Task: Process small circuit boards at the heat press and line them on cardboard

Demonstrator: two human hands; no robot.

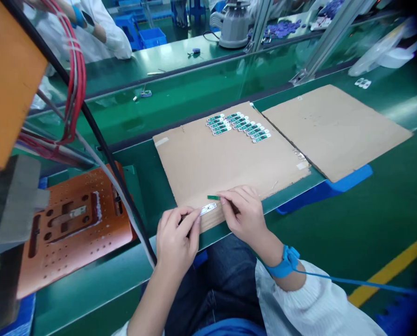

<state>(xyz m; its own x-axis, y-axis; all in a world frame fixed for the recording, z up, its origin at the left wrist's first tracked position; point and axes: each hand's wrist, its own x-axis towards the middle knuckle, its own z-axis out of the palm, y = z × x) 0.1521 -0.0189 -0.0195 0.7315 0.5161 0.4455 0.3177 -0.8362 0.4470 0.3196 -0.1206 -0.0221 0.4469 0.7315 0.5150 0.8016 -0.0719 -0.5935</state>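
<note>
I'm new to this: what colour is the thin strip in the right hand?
Green: the thin strip in the right hand shows best in the head view.

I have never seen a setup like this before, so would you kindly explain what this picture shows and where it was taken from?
There is no robot here: a person works with two bare hands, and the single picture comes from a camera worn on their head, looking forward and down. The left hand pinches one end of a white strip. The right hand holds a small green strip close by; its wrist wears a blue band. Both are over the near edge of a cardboard sheet on a green bench. Towards the far side of that sheet lie small white-and-green pieces. A second sheet lies to the right, and a copper-coloured plate with holes sits at the left.
</note>
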